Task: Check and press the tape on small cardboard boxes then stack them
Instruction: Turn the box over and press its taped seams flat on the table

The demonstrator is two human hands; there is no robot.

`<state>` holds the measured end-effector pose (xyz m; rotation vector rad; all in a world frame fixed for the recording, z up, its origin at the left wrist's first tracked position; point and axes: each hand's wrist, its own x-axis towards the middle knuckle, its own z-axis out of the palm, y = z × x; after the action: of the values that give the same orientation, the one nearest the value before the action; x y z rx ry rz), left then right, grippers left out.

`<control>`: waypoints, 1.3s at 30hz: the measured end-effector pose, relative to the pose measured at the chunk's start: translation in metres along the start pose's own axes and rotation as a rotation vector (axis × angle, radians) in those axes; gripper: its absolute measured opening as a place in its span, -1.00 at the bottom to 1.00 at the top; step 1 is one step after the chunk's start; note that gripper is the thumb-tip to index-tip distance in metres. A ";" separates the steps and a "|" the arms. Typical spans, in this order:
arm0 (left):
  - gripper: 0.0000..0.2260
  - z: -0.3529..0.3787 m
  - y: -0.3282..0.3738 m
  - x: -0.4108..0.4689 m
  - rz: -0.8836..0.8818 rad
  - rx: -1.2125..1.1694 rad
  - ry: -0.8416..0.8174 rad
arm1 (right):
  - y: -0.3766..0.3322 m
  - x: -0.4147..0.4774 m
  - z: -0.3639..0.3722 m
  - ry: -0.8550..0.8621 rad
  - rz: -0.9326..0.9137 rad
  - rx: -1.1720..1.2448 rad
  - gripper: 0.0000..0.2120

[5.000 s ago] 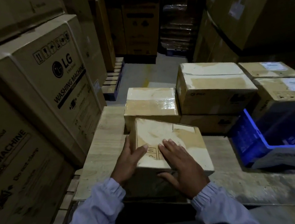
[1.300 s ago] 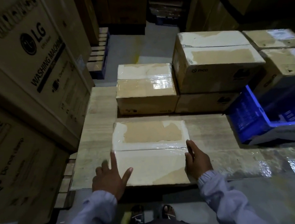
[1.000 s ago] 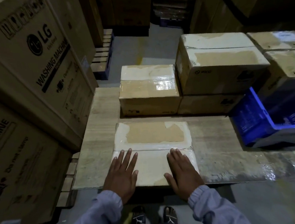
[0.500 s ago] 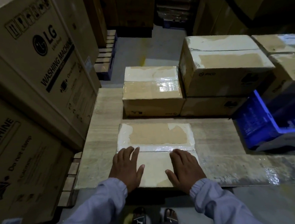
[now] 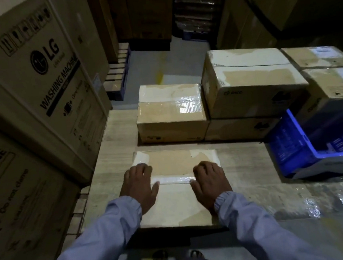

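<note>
As two hands (image 5: 139, 186) (image 5: 210, 181) press, one taped box (image 5: 177, 203)

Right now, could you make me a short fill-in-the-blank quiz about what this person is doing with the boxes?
1. The left hand and right hand both press on the shiny strip of ____ across the near box.
2. The big carton at the left is printed with LG and the words ____ MACHINE.
3. The container at the right is coloured ____.

Missing words: tape; washing; blue.
</note>
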<state>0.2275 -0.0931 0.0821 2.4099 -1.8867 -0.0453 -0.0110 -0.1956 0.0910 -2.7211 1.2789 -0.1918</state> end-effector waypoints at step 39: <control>-0.56 -0.004 -0.007 -0.012 -0.630 -0.648 -0.020 | 0.032 -0.018 -0.027 -0.172 0.769 0.773 -0.50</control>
<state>0.2321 -0.0795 0.0852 2.3757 -0.8349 -0.6088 -0.0510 -0.2033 0.1107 -1.4735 1.6398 -0.2791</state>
